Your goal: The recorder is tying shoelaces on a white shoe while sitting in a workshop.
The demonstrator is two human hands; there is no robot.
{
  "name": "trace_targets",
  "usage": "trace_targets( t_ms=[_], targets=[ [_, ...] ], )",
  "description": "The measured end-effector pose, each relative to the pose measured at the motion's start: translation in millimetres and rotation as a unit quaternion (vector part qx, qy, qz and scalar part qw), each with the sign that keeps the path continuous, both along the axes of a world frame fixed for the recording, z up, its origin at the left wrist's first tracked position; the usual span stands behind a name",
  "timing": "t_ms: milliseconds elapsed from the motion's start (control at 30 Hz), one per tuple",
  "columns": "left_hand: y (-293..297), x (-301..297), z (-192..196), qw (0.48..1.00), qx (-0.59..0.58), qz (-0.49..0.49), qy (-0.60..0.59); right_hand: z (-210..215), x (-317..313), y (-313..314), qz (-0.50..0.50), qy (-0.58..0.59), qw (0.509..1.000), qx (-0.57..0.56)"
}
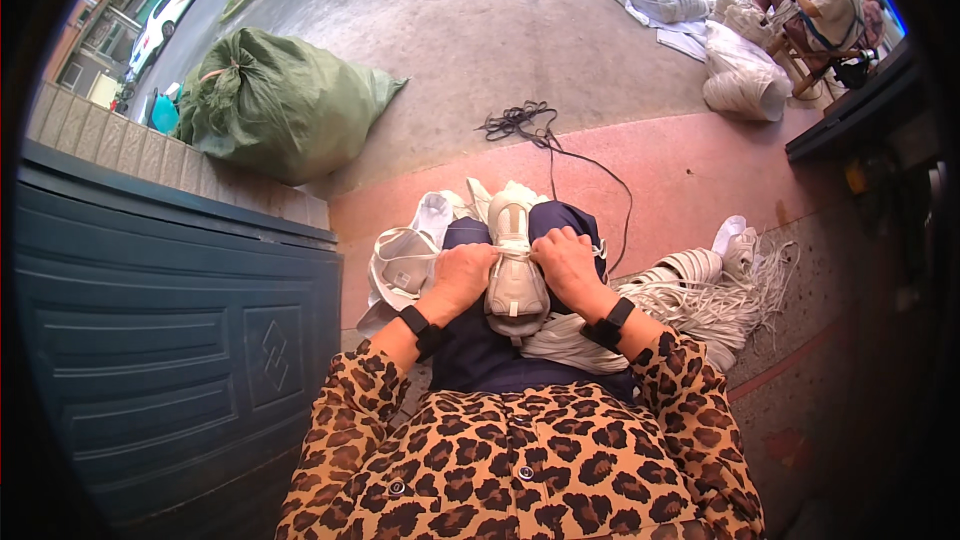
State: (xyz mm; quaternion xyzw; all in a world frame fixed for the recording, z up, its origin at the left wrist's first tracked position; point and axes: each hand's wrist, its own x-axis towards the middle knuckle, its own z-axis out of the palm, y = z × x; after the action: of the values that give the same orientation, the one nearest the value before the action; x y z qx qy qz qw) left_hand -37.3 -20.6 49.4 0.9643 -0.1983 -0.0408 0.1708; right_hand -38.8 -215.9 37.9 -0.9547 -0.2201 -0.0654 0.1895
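Observation:
A beige-and-white shoe (518, 302) lies lengthwise on my lap, between my two hands. A pale shoelace (512, 249) runs across its top and looks drawn sideways. My left hand (464, 272) is closed at the shoe's left edge, its fingers pinching one side of the lace. On the opposite side my right hand (568, 262) grips the other side of the lace, closed as well. The fingertips are partly hidden. Both wrists wear black bands. More pale shoe pieces (405, 262) rest beside my left leg.
At my right lies a bundle of pale laces (745, 312) near stacked light shoe pieces (690, 265). A dark cord (622, 190) trails over the floor ahead. A full green sack (280, 105) stands far left, above a blue door panel (150, 330). A seated person (832, 15) is far right, beside white sacks (742, 75).

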Motion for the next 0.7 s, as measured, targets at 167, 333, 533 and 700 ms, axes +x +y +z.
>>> trace_targets(
  t_ms=[167,333,533,700],
  targets=[
    [-11,-14,19,0.993,0.01,0.074,-0.086,-3,-8,-7,-0.02,0.012,0.999,-0.022],
    [-8,-25,8,0.994,0.0,0.058,-0.095,11,-19,-2,-0.023,0.067,0.997,0.02],
    [-2,-5,12,1.0,-0.027,0.005,-0.011,-13,-13,-6,-0.024,0.144,0.98,0.137],
    [-52,47,34,0.986,-0.119,0.028,0.117,-20,-17,-4,-0.052,0.106,0.967,0.224]
  ],
)
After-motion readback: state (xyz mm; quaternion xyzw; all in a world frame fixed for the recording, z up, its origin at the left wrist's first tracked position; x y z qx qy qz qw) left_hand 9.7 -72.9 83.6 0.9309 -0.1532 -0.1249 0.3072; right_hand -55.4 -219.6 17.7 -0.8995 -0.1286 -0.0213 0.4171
